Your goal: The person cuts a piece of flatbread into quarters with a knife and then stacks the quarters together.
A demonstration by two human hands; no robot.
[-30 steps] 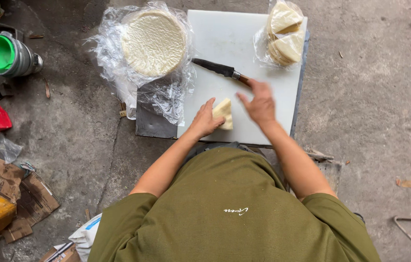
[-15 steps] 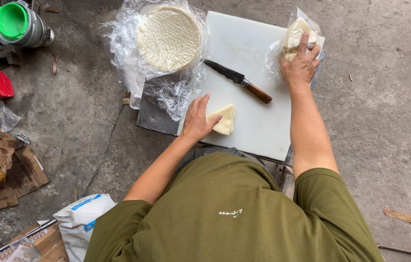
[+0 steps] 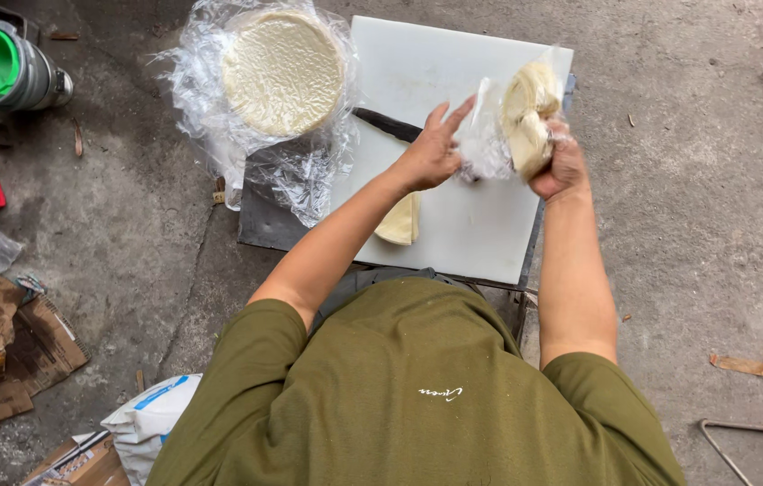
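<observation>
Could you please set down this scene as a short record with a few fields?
Setting: rough concrete floor, seen from above a person in an olive shirt
Work surface: white cutting board
Right hand: holds up a clear plastic bag of pale cut pieces
Left hand: open, fingers at the bag's plastic
On the board: black-handled knife, pale wedge
Left of the board: round pale disc on clear plastic wrap
Far left: metal flask with green cap

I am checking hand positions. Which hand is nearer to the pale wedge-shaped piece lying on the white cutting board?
Left. The left hand hovers just above the pale wedge; the right hand is farther right, holding a clear plastic bag.
</observation>
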